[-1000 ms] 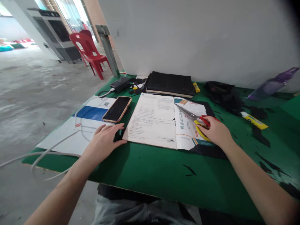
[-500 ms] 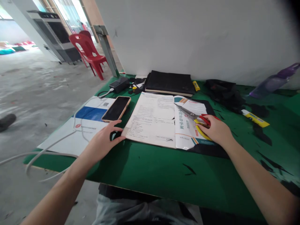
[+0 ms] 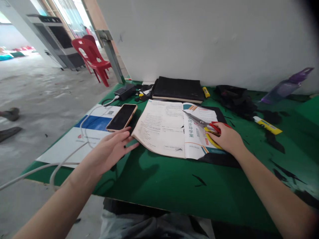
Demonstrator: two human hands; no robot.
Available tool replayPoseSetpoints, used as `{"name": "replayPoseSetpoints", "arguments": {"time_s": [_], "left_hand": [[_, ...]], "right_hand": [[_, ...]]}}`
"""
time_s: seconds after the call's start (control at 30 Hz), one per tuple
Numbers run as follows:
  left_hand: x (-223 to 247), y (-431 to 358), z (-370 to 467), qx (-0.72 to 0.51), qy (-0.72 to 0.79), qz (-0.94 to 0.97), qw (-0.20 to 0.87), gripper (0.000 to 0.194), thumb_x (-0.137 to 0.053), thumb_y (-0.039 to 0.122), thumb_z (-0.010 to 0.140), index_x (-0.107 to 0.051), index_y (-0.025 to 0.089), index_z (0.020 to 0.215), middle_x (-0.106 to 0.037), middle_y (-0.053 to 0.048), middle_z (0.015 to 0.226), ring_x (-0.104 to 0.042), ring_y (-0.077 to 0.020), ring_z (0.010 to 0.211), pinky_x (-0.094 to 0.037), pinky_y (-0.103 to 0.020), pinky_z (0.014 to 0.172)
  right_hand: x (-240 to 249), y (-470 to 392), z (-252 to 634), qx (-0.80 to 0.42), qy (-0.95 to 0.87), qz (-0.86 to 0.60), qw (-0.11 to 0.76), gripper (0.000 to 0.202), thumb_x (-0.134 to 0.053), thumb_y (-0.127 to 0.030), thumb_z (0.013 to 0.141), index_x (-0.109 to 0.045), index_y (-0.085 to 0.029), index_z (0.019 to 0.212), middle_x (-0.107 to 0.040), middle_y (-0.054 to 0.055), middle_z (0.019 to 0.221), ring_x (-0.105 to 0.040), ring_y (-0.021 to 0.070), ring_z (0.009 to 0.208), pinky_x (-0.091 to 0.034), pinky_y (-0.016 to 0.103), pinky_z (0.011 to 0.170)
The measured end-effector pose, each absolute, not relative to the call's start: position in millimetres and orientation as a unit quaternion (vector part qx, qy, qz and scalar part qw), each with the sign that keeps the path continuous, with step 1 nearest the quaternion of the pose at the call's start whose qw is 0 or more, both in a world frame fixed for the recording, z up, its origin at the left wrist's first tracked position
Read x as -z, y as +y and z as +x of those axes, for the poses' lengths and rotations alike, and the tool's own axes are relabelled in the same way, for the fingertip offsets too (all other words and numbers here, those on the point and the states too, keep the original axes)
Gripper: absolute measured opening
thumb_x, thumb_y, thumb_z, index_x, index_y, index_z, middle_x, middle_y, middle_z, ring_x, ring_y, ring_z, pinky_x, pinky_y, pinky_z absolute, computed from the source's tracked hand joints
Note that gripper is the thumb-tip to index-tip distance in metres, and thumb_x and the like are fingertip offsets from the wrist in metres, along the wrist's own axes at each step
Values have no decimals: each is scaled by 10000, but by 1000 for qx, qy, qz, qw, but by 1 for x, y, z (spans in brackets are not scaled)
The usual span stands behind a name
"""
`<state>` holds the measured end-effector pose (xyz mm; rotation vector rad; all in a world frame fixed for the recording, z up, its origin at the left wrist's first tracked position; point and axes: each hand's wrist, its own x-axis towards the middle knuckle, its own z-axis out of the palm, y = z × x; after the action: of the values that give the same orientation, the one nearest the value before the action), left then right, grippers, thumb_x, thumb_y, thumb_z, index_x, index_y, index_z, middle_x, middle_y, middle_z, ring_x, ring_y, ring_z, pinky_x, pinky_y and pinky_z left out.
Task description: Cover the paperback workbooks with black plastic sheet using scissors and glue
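Note:
An open book (image 3: 161, 129) with printed pages lies on the green table (image 3: 149, 182). Its lower left corner is lifted and curled beside my left hand (image 3: 116, 146), whose fingers are apart. My right hand (image 3: 224, 137) grips scissors (image 3: 199, 121) with red and yellow handles. Their blades point up and left over the white printed cover (image 3: 199, 132) at the book's right. Black sheet material (image 3: 220, 159) shows under that cover. A phone (image 3: 122, 117) lies just beyond my left fingers, on a white and blue paper (image 3: 93, 122).
Behind the book are a black notebook (image 3: 178, 89), a black adapter (image 3: 125, 91) and a small yellow item (image 3: 206, 92). To the right lie black scraps (image 3: 234, 99), a yellow tube (image 3: 267, 125) and a purple bottle (image 3: 286, 86). A white cable (image 3: 37, 170) crosses the left edge.
My left hand has turned and its fingers have spread below the book's corner, which has lifted and curled. My right hand still holds the scissors. The view has shifted slightly.

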<state>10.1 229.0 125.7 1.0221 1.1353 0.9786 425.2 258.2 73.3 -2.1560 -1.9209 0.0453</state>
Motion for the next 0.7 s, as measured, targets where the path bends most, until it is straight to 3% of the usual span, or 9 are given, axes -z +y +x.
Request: {"name": "replayPoseSetpoints", "arguments": {"time_s": [0.1,0.2,0.3,0.43,0.57,0.7], "left_hand": [[-122,230,27,-410,444,438,665,318,-555,313,861,-595,168,1142,-527,-121,1393,-518,-276,1268,-477,-456,1052],[-117,231,43,-395,454,432,671,358,-648,318,825,-610,170,1148,-598,-114,1306,-569,-260,1194,-496,-408,1023],[-110,231,52,-376,492,432,655,413,-684,353,806,-600,167,1166,-628,-123,1241,-650,-214,969,-574,-365,852],[-104,232,53,-339,553,420,635,474,-669,409,812,-565,134,1184,-667,-147,1110,-635,-160,714,-579,-317,606],[-104,230,50,-327,580,480,570,494,-601,466,837,-553,154,1217,-621,-149,1244,-655,-253,964,-601,-367,686],[-113,227,37,-315,626,625,344,621,-551,558,836,-478,182,1325,-532,-130,1377,-510,-325,1249,-512,-481,956]], "right_hand": [[-73,258,425,-16,-660,-741,126,564,-505,-594,805,-555,-212,1216,-694,89,1051,-648,274,881,-458,346,635],[-73,258,425,-11,-661,-739,130,563,-502,-597,805,-562,-208,1206,-698,96,1038,-652,276,873,-462,352,632],[-73,258,425,-9,-667,-732,139,556,-502,-595,803,-569,-205,1193,-701,97,1032,-654,275,856,-463,355,620],[-73,258,426,-11,-667,-733,135,557,-489,-600,809,-563,-208,1198,-702,92,1032,-656,276,854,-461,357,613],[-71,258,426,-14,-663,-733,153,550,-498,-601,802,-576,-219,1190,-706,89,1022,-658,275,843,-464,357,601],[-70,255,424,-6,-640,-745,189,506,-555,-556,775,-605,-228,1157,-705,87,1045,-659,270,859,-479,359,631]]}}
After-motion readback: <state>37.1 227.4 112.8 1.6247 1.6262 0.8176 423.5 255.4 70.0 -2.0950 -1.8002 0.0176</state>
